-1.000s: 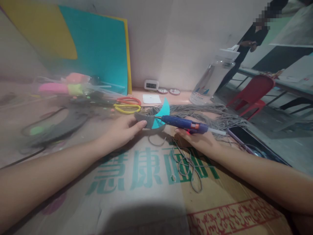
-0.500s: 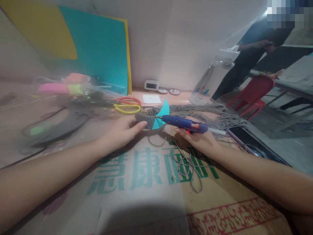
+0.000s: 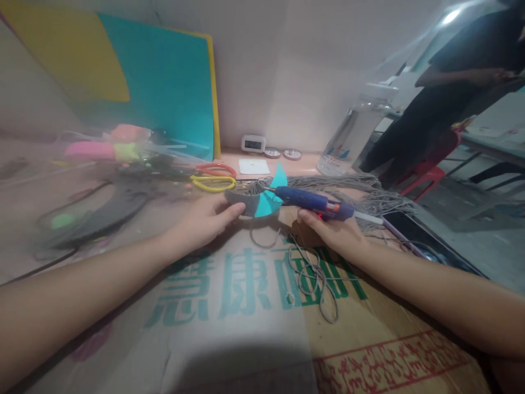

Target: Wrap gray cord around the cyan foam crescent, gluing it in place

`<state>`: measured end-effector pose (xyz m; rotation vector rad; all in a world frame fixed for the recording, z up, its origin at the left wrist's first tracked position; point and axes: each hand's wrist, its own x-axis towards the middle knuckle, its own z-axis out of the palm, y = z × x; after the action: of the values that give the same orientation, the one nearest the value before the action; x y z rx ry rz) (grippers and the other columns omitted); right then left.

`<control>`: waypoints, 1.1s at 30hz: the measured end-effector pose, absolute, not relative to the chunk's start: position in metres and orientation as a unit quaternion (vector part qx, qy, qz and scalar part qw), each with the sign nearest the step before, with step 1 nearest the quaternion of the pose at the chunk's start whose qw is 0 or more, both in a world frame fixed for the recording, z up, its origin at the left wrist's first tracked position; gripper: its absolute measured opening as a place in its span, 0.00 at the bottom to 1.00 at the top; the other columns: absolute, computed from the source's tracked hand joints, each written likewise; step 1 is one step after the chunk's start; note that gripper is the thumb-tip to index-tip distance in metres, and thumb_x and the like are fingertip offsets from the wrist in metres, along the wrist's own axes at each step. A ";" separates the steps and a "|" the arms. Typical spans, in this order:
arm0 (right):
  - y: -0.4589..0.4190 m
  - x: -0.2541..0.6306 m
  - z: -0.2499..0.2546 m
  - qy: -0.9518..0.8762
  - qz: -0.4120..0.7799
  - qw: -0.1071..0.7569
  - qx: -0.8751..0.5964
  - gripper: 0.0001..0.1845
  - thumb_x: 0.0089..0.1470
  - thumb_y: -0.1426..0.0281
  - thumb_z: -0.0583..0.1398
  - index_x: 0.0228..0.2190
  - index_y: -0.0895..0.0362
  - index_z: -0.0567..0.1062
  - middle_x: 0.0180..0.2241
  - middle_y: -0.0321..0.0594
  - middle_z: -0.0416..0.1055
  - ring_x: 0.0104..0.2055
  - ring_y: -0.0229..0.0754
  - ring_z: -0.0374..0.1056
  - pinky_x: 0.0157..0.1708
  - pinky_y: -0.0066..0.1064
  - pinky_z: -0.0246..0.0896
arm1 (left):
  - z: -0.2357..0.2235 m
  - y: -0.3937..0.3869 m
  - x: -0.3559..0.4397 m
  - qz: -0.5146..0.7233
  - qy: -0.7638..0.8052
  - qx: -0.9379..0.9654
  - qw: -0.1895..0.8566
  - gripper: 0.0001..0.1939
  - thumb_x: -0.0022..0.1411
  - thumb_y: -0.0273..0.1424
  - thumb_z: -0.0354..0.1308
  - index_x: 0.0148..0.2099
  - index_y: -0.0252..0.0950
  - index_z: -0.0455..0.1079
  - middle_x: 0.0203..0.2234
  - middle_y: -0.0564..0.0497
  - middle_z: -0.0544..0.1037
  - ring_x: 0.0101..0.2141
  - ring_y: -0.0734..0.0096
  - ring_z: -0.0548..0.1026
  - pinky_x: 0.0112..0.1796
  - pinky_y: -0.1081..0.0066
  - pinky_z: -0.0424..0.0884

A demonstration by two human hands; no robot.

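Note:
Between thumb and fingers, my left hand (image 3: pixel 209 219) pinches the grey left end of a curved crescent piece (image 3: pixel 245 202), whose right part is bright turquoise (image 3: pixel 268 203). My right hand (image 3: pixel 334 229) is closed around a blue glue gun (image 3: pixel 303 198) with a white glue stick out of its back. The nozzle lies over the turquoise part; I cannot tell whether it touches. A small red light glows by my right fingers. Grey cord (image 3: pixel 314 273) lies loosely looped on the cardboard below, and more cord (image 3: pixel 353 189) is heaped behind the gun.
Scissors with red and yellow handles (image 3: pixel 213 178) lie behind my left hand. A small digital clock (image 3: pixel 253 144), a clear bottle (image 3: pixel 355 131) and a phone (image 3: pixel 426 241) stand or lie around the cardboard (image 3: pixel 246 339). At the right, a person in dark clothes (image 3: pixel 459 87) stands by a red chair (image 3: pixel 426 178).
The glue gun and my right hand have shifted slightly right, and the nozzle with them. My left hand keeps its hold on the crescent. The person in the background has moved right.

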<state>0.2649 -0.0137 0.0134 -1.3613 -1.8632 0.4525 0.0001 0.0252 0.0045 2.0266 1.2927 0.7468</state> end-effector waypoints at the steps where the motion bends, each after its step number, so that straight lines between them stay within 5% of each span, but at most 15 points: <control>1: -0.015 0.267 0.014 -0.727 0.177 0.393 -0.535 0.12 0.55 0.58 0.59 0.29 0.53 0.73 0.29 0.39 0.73 0.33 0.43 0.70 0.34 0.36 0.68 | 0.004 0.026 -0.001 0.283 0.493 0.762 0.311 0.23 0.61 0.49 0.51 0.24 0.36 0.64 0.15 0.55 0.66 0.19 0.72 0.63 0.21 0.74 0.55; 5: -0.015 0.270 0.017 -0.660 0.224 0.466 -0.545 0.21 0.60 0.52 0.53 0.29 0.54 0.74 0.29 0.39 0.73 0.30 0.40 0.69 0.31 0.33 0.66 | 0.001 0.029 -0.003 0.284 0.467 0.748 0.377 0.23 0.63 0.48 0.51 0.24 0.35 0.63 0.16 0.56 0.64 0.18 0.76 0.61 0.20 0.75 0.54; 12: -0.002 0.268 0.027 -0.590 0.348 0.556 -0.470 0.17 0.59 0.53 0.56 0.31 0.52 0.73 0.36 0.41 0.75 0.28 0.40 0.68 0.27 0.33 0.65 | -0.008 0.032 -0.003 0.304 0.370 0.758 0.443 0.19 0.63 0.45 0.53 0.29 0.34 0.65 0.20 0.56 0.67 0.21 0.77 0.63 0.22 0.77 0.59; 17: -0.006 0.266 0.047 -0.604 0.372 0.509 -0.488 0.19 0.57 0.51 0.57 0.32 0.54 0.76 0.30 0.41 0.74 0.29 0.40 0.69 0.24 0.31 0.61 | -0.007 0.033 -0.002 0.284 0.356 0.792 0.406 0.18 0.64 0.43 0.52 0.31 0.33 0.68 0.22 0.54 0.70 0.25 0.74 0.66 0.25 0.76 0.61; 23: 0.027 0.267 0.075 -0.643 0.334 0.489 -0.486 0.20 0.50 0.52 0.63 0.35 0.56 0.76 0.36 0.42 0.75 0.31 0.39 0.69 0.29 0.31 0.65 | -0.008 0.034 -0.002 0.283 0.347 0.798 0.403 0.18 0.64 0.42 0.52 0.29 0.33 0.68 0.22 0.54 0.70 0.24 0.75 0.65 0.25 0.76 0.60; 28: 0.086 0.267 0.089 -0.682 0.250 0.390 -0.565 0.15 0.53 0.59 0.64 0.31 0.60 0.76 0.27 0.42 0.71 0.26 0.36 0.62 0.22 0.28 0.56 | -0.007 0.032 -0.002 0.276 0.346 0.797 0.411 0.18 0.64 0.42 0.52 0.29 0.33 0.68 0.22 0.55 0.70 0.23 0.76 0.65 0.24 0.77 0.60; 33: 0.144 0.267 0.067 -0.706 0.241 0.308 -0.591 0.11 0.54 0.68 0.62 0.38 0.61 0.76 0.34 0.45 0.74 0.31 0.38 0.64 0.26 0.27 0.58 | -0.006 0.032 -0.001 0.276 0.343 0.789 0.428 0.16 0.64 0.41 0.52 0.33 0.33 0.70 0.23 0.55 0.71 0.25 0.75 0.67 0.26 0.76 0.62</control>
<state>0.2668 0.1436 0.0675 -1.5627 -1.8660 0.6376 -0.0010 0.0321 -0.0059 1.9701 0.8576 0.6898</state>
